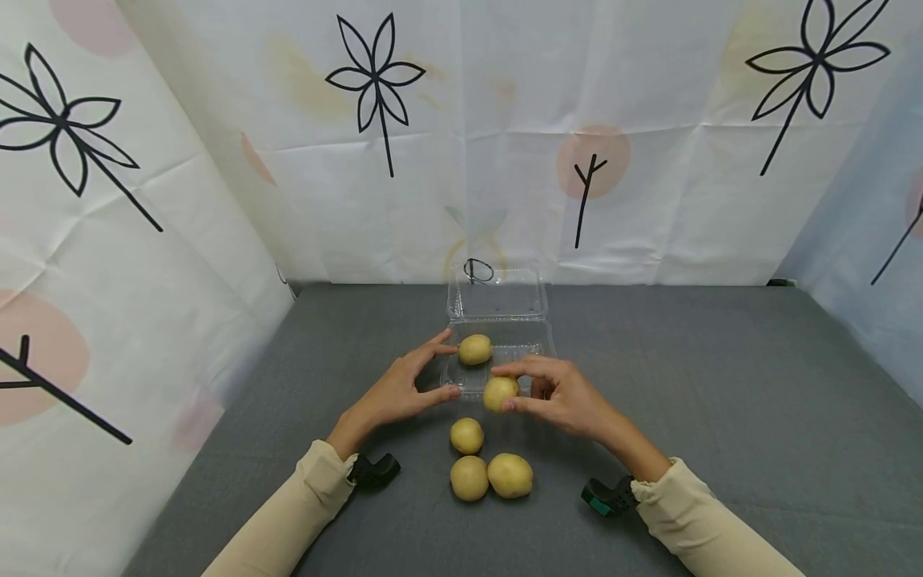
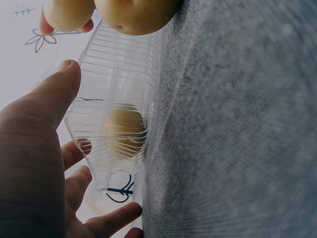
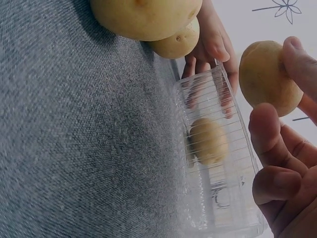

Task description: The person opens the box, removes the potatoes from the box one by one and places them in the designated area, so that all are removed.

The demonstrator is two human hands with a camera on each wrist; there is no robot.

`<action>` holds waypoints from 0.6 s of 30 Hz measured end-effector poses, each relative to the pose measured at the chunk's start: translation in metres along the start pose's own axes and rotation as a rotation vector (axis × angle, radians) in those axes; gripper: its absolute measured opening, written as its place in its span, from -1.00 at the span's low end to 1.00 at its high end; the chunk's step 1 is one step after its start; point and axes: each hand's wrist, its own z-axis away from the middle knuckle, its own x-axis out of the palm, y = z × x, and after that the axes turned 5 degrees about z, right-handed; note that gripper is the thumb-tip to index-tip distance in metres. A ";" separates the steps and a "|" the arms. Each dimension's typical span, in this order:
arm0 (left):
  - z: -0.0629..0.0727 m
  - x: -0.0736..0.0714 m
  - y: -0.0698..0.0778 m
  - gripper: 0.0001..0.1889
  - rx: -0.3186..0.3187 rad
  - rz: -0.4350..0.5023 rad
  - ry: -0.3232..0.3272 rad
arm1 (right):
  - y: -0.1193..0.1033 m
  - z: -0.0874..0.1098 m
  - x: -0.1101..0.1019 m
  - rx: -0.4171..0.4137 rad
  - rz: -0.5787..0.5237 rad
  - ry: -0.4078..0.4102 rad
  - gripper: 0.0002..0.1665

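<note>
In the head view, a hinged clear plastic container (image 1: 537,335) lies with its lid folded back, and one potato (image 1: 475,350) sits inside at the left. My right hand (image 1: 566,394) pinches another potato (image 1: 501,394) between thumb and fingers, above the container's near edge. That held potato (image 3: 270,78) hangs higher than the rim in the right wrist view. Spread around the container's left side is my left hand (image 1: 404,389), its fingers fairly straight; in the left wrist view its thumb (image 2: 62,89) and fingers are at the rim, and contact is hard to tell.
Three more potatoes lie on the grey cloth in front of the container: one (image 1: 466,436) nearer it, two side by side, left (image 1: 469,478) and right (image 1: 510,476). The grey table (image 1: 685,385) ends at a white printed curtain (image 1: 505,160) behind.
</note>
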 end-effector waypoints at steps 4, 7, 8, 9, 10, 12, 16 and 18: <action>0.000 0.000 0.000 -0.32 0.002 -0.004 0.000 | 0.002 0.001 0.000 -0.021 -0.025 -0.022 -0.50; 0.000 0.000 0.001 -0.32 0.005 -0.004 0.000 | 0.004 0.001 0.001 -0.039 -0.031 -0.031 -0.51; 0.000 0.000 0.001 -0.32 0.004 -0.001 0.000 | 0.004 0.001 0.001 -0.043 -0.031 -0.034 -0.52; 0.000 0.000 0.001 -0.32 0.007 0.000 0.000 | 0.004 0.001 0.001 -0.047 -0.031 -0.036 -0.52; 0.000 0.000 0.001 -0.32 0.010 0.000 0.001 | 0.004 0.001 0.001 -0.049 -0.030 -0.038 -0.52; 0.000 0.000 0.001 -0.32 0.007 0.004 0.001 | 0.004 0.001 0.001 -0.055 -0.027 -0.044 -0.52; 0.000 0.000 0.001 -0.31 0.000 0.000 0.001 | 0.003 0.001 0.001 -0.063 -0.034 -0.061 -0.52; 0.000 0.000 0.001 -0.31 -0.003 -0.002 0.002 | 0.002 0.001 0.000 -0.069 -0.044 -0.072 -0.53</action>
